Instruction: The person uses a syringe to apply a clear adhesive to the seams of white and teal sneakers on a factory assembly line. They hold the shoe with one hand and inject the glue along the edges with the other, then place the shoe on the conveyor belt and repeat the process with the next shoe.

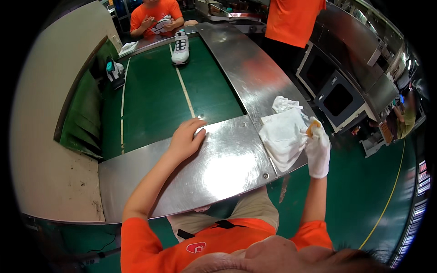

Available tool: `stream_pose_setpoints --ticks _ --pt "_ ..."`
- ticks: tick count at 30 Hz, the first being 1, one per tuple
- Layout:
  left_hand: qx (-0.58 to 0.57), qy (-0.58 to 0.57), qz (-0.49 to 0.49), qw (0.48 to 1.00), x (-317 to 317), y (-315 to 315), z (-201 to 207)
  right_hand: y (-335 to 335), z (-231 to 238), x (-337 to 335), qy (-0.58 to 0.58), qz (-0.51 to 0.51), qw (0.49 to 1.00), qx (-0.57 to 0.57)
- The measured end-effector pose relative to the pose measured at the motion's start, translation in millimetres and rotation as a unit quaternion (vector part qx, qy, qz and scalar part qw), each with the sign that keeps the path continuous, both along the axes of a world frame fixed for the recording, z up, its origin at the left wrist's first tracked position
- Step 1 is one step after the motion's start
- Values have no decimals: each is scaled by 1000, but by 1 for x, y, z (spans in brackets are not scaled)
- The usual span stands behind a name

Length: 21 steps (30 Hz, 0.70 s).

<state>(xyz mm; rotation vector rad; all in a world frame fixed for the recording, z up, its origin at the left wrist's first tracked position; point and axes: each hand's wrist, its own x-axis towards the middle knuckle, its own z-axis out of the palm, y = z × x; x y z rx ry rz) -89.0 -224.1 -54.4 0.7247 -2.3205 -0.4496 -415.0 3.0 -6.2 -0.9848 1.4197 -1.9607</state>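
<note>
Right grip (317, 154), tan piece (313, 128) within, cloth (283, 136) beside

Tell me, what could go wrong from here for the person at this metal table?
The bare left hand is at the edge of the green surface; if that is a belt and it runs, fingers might get rubbed or pinched. The white cloth lies near the table's outer edge, so the gloved right hand could perhaps knock it off.

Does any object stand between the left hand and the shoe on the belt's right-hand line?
No, nothing visible stands between the left hand and the white shoe; only the green belt and its pale line.
</note>
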Motion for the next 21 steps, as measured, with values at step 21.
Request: stream_pose_setpoints --ticks 21 --pt "-81 -83 -222 968 -308 -32 -37 -26 21 -40 -237 55 970 23"
